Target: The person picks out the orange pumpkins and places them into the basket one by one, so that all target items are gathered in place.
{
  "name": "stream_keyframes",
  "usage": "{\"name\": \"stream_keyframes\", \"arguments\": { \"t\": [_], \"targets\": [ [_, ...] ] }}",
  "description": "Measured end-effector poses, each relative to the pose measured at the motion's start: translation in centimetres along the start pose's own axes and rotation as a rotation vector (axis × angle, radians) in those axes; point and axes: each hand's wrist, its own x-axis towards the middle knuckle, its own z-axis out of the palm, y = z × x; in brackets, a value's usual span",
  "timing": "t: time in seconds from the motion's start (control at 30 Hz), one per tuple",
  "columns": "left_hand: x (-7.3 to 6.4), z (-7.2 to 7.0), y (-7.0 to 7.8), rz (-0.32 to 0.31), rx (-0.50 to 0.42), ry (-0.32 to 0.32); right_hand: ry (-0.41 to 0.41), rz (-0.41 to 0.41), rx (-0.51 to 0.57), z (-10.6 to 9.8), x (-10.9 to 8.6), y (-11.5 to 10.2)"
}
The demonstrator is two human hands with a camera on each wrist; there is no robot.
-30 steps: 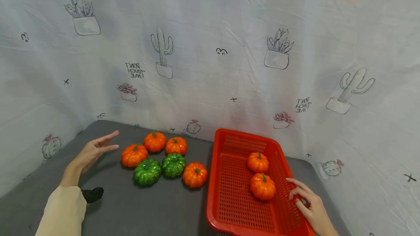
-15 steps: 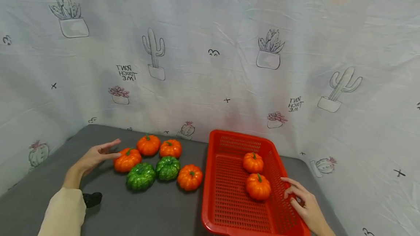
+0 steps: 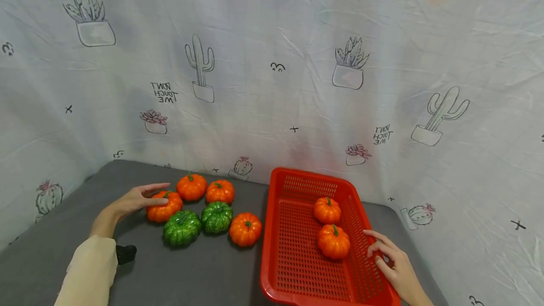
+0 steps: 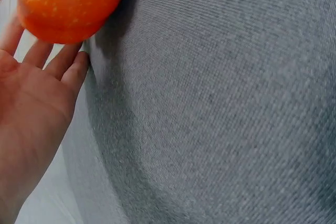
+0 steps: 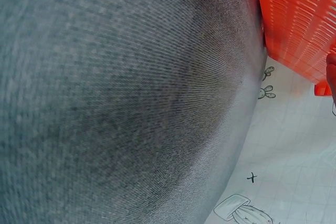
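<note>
One orange pumpkin (image 3: 161,213), newly reached by the left hand (image 3: 134,200), fingers apart around it, seems graspable, while the right hand's bent fingers clasp the red basket (image 3: 267,235).

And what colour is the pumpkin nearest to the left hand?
The pumpkin is orange; it shows best in the head view.

Grey table (image 3: 191,277) w/ 4 orange pumpkins (image 3: 245,230) & 2 green pumpkins (image 3: 182,229) — red basket (image 3: 266,254) to R.

Left hand (image 4: 37,98) with straightened fingers (image 4: 76,71) partly hidden behind a glossy orange pumpkin (image 4: 71,6), beside grey ribbed cloth (image 4: 210,98).
</note>
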Motion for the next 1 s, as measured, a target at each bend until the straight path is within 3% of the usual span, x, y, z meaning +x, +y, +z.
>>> {"name": "stream_keyframes", "arguments": {
  "t": [0.17, 0.6, 0.77, 1.0],
  "targets": [
    [0.4, 0.5, 0.1, 0.034, 0.026, -0.033, 0.005, -0.035, -0.004, 0.1, -0.1, 0.0],
    [0.6, 1.2, 1.1, 0.063, -0.041, -0.057, 0.017, -0.019, -0.034, 0.0, 0.0, -0.3],
    [0.8, 1.6, 1.0, 0.045, -0.074, -0.047, 0.017, -0.018, -0.030, 0.0, -0.1, -0.3],
    [0.2, 1.3, 0.7, 0.080, -0.011, 0.035, 0.025, -0.046, -0.027, 0.1, -0.1, 0.3]
  ]
}}
